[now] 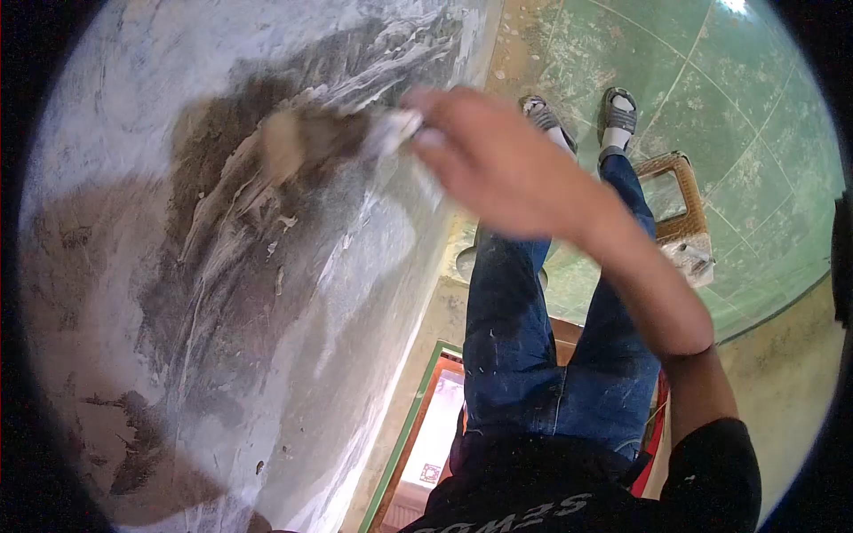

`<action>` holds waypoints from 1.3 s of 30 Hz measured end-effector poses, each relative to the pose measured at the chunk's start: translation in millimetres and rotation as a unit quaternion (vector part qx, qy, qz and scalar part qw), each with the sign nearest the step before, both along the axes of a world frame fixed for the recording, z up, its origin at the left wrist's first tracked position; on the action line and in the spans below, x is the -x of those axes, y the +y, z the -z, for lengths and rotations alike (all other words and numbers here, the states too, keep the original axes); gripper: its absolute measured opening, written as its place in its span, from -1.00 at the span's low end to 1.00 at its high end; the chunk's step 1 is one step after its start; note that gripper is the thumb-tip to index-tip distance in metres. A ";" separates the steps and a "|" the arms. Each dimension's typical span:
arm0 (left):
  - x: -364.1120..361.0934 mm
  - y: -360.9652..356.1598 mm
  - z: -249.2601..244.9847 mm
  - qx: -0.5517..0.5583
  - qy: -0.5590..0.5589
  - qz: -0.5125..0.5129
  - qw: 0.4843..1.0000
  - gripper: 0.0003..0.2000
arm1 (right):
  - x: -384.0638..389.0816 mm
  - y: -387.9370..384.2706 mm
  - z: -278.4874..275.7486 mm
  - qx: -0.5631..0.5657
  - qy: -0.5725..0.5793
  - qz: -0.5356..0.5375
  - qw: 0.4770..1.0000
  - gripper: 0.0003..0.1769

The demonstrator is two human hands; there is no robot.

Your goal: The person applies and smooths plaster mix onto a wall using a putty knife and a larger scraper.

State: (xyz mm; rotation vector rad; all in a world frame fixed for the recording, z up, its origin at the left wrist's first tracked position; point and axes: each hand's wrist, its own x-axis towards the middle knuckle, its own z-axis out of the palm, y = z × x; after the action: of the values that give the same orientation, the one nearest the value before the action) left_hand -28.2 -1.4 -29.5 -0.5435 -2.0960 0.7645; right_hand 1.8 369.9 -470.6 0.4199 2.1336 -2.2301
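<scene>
My right hand (498, 164) is wrapped around the pale handle of a wide-bladed scraper (329, 147), both smeared by motion. The scraper's broad end overlaps a dark, rough patch of the wall (240, 258). Whitish streaks and flaking ridges cross that patch, with grey and bluish-white surface around it. My left hand is outside the picture.
Below me, my sandalled feet (619, 115) stand on a green tiled floor (746, 98). A tan-rimmed frame with a rectangular opening (695, 200) sits beside my leg. Near the wall's base is a green-and-orange-edged panel (426, 426).
</scene>
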 end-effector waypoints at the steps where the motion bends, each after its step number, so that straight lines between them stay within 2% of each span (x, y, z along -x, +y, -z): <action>1: 0.5 0.7 0.9 -0.001 -0.004 0.000 1.000 -0.51 | 0.0 2.7 -22.9 0.014 -0.004 -0.035 0.999 -0.64; 3: 2.3 1.8 1.2 -0.004 -0.010 0.001 1.000 -0.51 | -11.3 -8.8 -46.2 0.029 0.020 -0.028 0.999 -0.66; 5: 4.8 2.0 1.1 -0.006 -0.013 0.003 1.000 -0.51 | -18.9 -17.6 -56.6 0.126 0.062 -0.015 0.990 -0.63; 8: 2.5 -1.9 0.6 -0.014 -0.017 -0.001 1.000 -0.51 | -47.6 -24.6 -27.3 0.146 0.067 0.011 0.987 -0.61; 10: -1.8 -5.5 2.0 -0.019 -0.018 -0.006 1.000 -0.51 | -72.8 -22.7 3.0 0.185 0.003 0.032 0.982 -0.58; 11: -4.5 -6.6 1.5 -0.021 -0.018 -0.009 1.000 -0.51 | -82.9 -19.2 8.0 0.147 -0.038 0.083 0.985 -0.57; 12: -6.9 -7.4 1.0 -0.022 -0.020 -0.012 0.999 -0.51 | -90.4 -25.5 25.3 0.206 -0.114 0.139 0.962 -0.61; 14: -11.3 -8.6 1.4 -0.025 -0.024 -0.017 0.999 -0.51 | -97.0 -8.8 64.9 0.232 -0.205 0.076 0.948 -0.63; 16: -13.0 -9.1 3.1 -0.028 -0.026 -0.017 0.999 -0.51 | -95.3 4.2 113.0 0.097 -0.205 0.019 0.974 -0.62; 18: -14.0 -9.5 5.7 -0.030 -0.029 -0.016 0.999 -0.51 | -86.1 16.9 160.1 0.057 -0.186 -0.042 0.980 -0.59; 20: -14.1 -9.6 9.3 -0.031 -0.037 -0.016 0.999 -0.51 | -70.8 20.5 204.5 0.003 -0.137 -0.035 0.990 -0.58; 23: -15.0 -10.8 13.5 -0.031 -0.049 -0.020 0.998 -0.51 | -37.7 27.8 228.7 0.016 -0.160 -0.079 0.984 -0.56; 25: -15.9 -11.5 13.1 -0.029 -0.054 -0.023 0.998 -0.52 | -18.8 21.0 247.6 0.018 -0.085 -0.066 0.994 -0.55; 33: -19.0 -17.7 19.0 -0.039 -0.067 -0.040 0.996 -0.52 | 12.3 17.6 246.7 0.042 -0.063 -0.089 0.993 -0.55; 37: -24.0 -17.7 17.3 -0.043 -0.071 -0.049 0.995 -0.52 | 21.8 14.9 203.0 0.053 -0.045 -0.109 0.992 -0.55; 39: -24.2 -17.0 17.0 -0.048 -0.069 -0.047 0.995 -0.52 | 24.6 4.3 194.0 0.065 -0.059 -0.068 0.994 -0.56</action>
State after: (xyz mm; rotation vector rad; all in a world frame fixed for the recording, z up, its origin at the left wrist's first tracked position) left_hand -4.0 -18.4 -46.5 -0.4583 -2.2867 0.6929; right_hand -22.9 374.2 -664.6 0.3777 1.8886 -2.1939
